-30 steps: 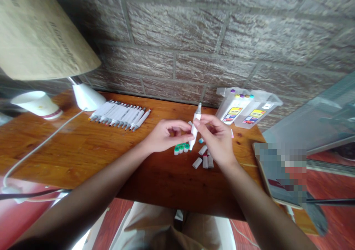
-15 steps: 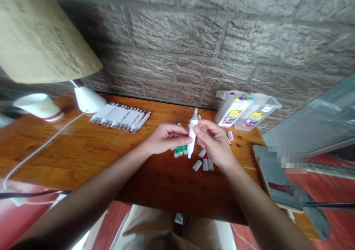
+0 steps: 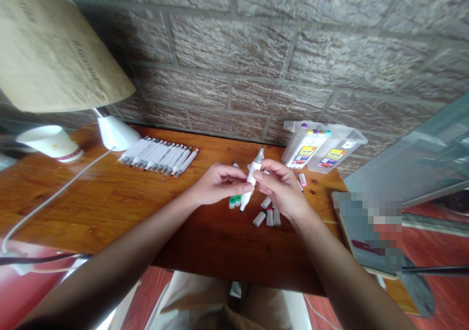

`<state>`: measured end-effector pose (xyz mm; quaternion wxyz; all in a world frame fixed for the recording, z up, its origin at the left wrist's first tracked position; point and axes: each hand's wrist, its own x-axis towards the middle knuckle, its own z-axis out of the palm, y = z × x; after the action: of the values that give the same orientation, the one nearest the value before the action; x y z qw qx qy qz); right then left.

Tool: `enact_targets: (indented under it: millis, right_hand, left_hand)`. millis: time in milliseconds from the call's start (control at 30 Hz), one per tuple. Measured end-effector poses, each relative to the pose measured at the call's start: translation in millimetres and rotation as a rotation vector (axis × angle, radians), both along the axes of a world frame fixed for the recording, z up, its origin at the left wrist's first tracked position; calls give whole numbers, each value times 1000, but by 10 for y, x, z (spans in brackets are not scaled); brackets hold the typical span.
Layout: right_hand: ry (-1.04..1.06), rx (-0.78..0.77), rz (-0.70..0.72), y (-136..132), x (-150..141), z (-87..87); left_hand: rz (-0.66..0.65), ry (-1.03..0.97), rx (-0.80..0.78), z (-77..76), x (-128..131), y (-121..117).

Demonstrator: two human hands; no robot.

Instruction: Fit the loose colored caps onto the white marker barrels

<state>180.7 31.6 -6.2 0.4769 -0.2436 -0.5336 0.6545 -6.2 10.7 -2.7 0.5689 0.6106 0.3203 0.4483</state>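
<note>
A white double-ended marker (image 3: 250,182) with both caps off is held between my two hands above the table, its grey upper end tilted to the right. My left hand (image 3: 220,183) pinches its lower body from the left with thumb and fingers. From the right, my right hand (image 3: 280,186) grips the upper body. Below and behind the hands lie green-ended caps (image 3: 235,202), partly covered. Loose grey-white caps (image 3: 269,216) rest on the wood under my right hand, one with a pink edge. A pink-ended cap (image 3: 302,179) sits just beyond that hand.
A row of uncapped markers (image 3: 159,155) lies at the back left beside a lamp (image 3: 117,132) and a paper cup (image 3: 51,142). Two clear plastic cases (image 3: 331,149), one holding several markers, stand back right. A tablet-like device (image 3: 366,237) lies at the table's (image 3: 234,257) right edge.
The marker has tilted further, its lower end swinging left between my fingers. Both hands keep hold of it and have barely moved.
</note>
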Motion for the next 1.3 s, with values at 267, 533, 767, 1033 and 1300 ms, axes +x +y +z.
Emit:
enact_targets:
  millis: [267,533,767,1033,1300]
  right_hand:
    - [-6,6,49,2,-8,-24]
    - [-56,18,15,-12,-8,-12]
    - [-68,26,12,-18,-14,-3]
    - [-19,59,44,-13,-12,-3]
    - [-58,72,27,-3,-2,-23]
  left_hand:
    - [4,66,93,-4,-16,-13]
    - [135,207,248,-28,-16,-9]
    - [77,153,243,4,-19,-26]
    - [2,132,149,25,-34,-38]
    - [-46,187,132,108,-21,-83]
